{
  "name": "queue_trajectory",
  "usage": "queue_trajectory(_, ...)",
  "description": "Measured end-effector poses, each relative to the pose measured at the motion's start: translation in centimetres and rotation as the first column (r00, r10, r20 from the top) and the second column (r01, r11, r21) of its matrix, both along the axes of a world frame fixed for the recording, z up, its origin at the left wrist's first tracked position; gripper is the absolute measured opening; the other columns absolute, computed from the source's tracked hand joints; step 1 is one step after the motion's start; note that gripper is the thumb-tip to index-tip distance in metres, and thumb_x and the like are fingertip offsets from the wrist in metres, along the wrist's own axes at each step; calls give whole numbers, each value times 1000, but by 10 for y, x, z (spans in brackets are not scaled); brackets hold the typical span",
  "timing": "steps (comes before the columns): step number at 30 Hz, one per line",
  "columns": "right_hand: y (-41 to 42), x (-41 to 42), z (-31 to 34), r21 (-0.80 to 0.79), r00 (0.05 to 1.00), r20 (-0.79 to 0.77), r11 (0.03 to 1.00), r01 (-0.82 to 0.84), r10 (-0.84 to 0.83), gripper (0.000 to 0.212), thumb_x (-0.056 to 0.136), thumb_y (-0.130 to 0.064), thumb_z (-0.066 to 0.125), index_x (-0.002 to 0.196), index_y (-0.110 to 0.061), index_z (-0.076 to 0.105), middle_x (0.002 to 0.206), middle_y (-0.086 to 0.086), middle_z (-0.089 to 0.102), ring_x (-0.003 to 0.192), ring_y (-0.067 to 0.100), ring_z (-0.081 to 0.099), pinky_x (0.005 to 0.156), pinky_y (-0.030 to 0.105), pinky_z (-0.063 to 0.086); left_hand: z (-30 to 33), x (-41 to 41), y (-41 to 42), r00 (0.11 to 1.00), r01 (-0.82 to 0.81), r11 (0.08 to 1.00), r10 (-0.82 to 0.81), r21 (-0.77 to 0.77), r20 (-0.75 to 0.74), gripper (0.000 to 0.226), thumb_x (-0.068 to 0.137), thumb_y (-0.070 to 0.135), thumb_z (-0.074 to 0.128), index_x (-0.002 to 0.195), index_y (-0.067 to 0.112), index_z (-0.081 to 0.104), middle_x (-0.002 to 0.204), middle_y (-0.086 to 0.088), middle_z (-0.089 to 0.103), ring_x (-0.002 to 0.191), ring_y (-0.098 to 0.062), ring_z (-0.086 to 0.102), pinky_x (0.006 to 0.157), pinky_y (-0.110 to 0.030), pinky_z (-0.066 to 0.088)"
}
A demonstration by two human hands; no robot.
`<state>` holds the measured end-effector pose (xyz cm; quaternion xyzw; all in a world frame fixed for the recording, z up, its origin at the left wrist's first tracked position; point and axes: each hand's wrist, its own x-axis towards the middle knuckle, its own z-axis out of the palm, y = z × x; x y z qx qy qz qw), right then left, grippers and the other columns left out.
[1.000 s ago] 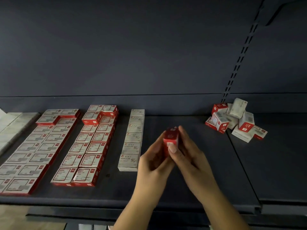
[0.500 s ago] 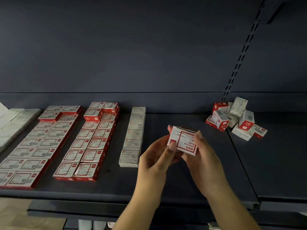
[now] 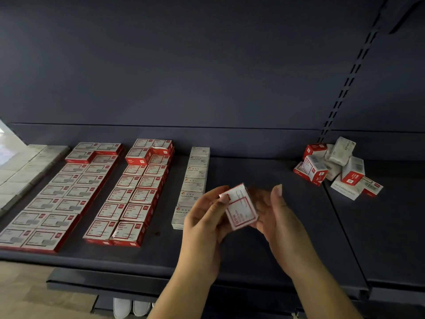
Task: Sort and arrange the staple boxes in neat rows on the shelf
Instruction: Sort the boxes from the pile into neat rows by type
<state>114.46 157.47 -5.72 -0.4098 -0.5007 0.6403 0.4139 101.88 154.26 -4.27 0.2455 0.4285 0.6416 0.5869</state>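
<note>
- Left hand (image 3: 207,215) pinches the red-and-white box (image 3: 240,207); right hand (image 3: 273,210), fingers straight, supports it from behind.
- The box has turned since half a second ago: label now upright, above the shelf (image 3: 253,249).
- Likely bound for the red rows (image 3: 128,194).

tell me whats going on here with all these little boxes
A person is sorting small boxes on a dark shelf. The left hand grips a red and white box above the shelf, while the right hand is next to it with fingers loose. Neat rows of red and white boxes and one white row already lie at the left. A loose pile waits at the right.
</note>
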Motion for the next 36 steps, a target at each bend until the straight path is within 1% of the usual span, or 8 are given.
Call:
queue_trajectory(6, -6, -5, -1, 157, 993, 113, 987, 27, -45, 23, 90, -24, 52, 112, -25, 58, 103, -11, 69, 101, 5, 63, 86, 22, 52, -4, -13, -2, 999, -17, 1000, 16, -25, -31, 34, 65, 22, 67, 98, 16, 70, 78, -4, 67, 69, -14, 63, 59, -25, 51)
queue_trajectory(9, -10, -8, 4, 232, 986, 168, 971, -58, 19, 42, 87, 1, 57, 117, -28, 54, 111, -10, 65, 106, 3, 59, 87, 20, 48, -6, -26, -2, 1000, 21, 1000, -21, -12, -7, 32, 66, 16, 73, 98, 14, 69, 78, -7, 67, 70, -15, 64, 60, -24, 53)
queue_trajectory(16, -5, -48, 15, 631, 691, 703, 594, -498, -167, 67, 76, -29, 71, 134, -36, 37, 131, -24, 38, 122, -2, 38, 98, 15, 35, -7, -74, 1, 975, 165, 985, -155, 48, -162, 33, 69, 10, 76, 101, 14, 68, 89, -15, 68, 81, -24, 67, 69, -29, 55)
queue_trajectory(21, 10, -93, 21, 553, 655, 747, 656, -514, -117, 58, 71, -28, 78, 123, -20, 54, 117, -11, 51, 105, 3, 53, 88, 18, 47, 4, -124, 10, 911, 257, 966, -232, 29, -341, 38, 72, 10, 66, 109, 10, 62, 94, -8, 71, 88, -19, 68, 73, -25, 54)
queue_trajectory(26, 46, -146, 11, 503, 732, 668, 808, -308, -137, 46, 70, -18, 79, 111, -18, 59, 105, -9, 52, 91, -1, 51, 74, 5, 40, -1, -194, 45, 776, 82, 989, 12, 120, -631, 26, 84, -5, 59, 103, 12, 63, 87, 4, 69, 81, -2, 65, 73, -17, 52)
queue_trajectory(31, 100, -204, -20, 388, 762, 602, 921, -19, -238, 49, 68, -29, 80, 112, -20, 60, 109, -3, 57, 92, 4, 56, 76, 7, 42, -15, -253, 93, 701, -129, 990, 131, 56, -702, 16, 87, 7, 60, 96, 18, 66, 89, 0, 68, 85, -19, 66, 79, -35, 54)
queue_trajectory(34, 130, -231, -30, 361, 733, 611, 929, 79, -299, 51, 70, -30, 79, 116, -25, 59, 114, 1, 59, 101, 13, 58, 86, 27, 50, -17, -265, 112, 645, -133, 991, 112, 33, -756, 21, 88, 9, 58, 106, 17, 63, 89, 6, 64, 82, -12, 63, 76, -28, 51)
queue_trajectory(36, 138, -241, -32, 369, 706, 621, 922, 119, -340, 42, 76, -26, 73, 116, -24, 58, 111, -5, 58, 97, 9, 56, 80, 21, 49, -23, -269, 121, 644, -98, 995, 72, 11, -762, 25, 88, 10, 58, 112, 16, 61, 92, 6, 64, 82, -10, 62, 74, -26, 52)
